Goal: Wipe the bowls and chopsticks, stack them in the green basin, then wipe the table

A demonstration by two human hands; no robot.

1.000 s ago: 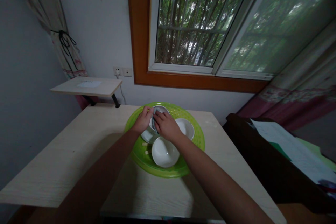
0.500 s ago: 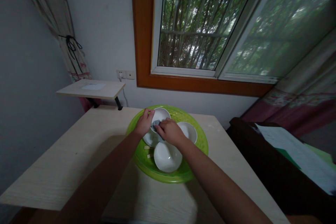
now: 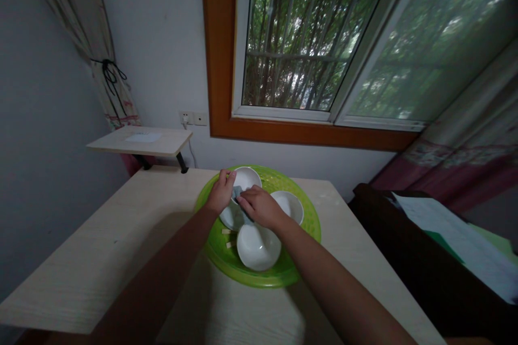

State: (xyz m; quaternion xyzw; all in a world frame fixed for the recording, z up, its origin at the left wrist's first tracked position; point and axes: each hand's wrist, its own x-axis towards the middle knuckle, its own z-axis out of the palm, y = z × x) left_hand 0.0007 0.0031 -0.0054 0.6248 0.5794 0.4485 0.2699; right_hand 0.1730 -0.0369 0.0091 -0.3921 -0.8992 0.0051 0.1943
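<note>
My left hand (image 3: pixel 221 192) grips the left rim of a white bowl (image 3: pixel 249 176), which is tilted at the back of a round green basin (image 3: pixel 309 226). In my right hand (image 3: pixel 259 205) is a bunched grey cloth (image 3: pixel 237 192), pressed against that bowl's near side, with a fold hanging below the fingers. Under the hands a white dish (image 3: pixel 230 217) is partly hidden. Another white bowl (image 3: pixel 293 206) lies to the right, partly behind my right hand. The nearest white bowl (image 3: pixel 259 248) sits at the front, beside the pale ends of two flat sticks (image 3: pixel 230 244).
The basin stands on a pale wooden table (image 3: pixel 162 237). A small raised shelf (image 3: pixel 157 141) with a paper is at the back left. Behind are a wall socket (image 3: pixel 193 118) and a window (image 3: pixel 299 38). To the right, papers (image 3: pixel 449 237) lie on dark furniture.
My right hand and the grey cloth have shifted slightly left along the held bowl. My left hand keeps its grip, and the other bowls stay in place.
</note>
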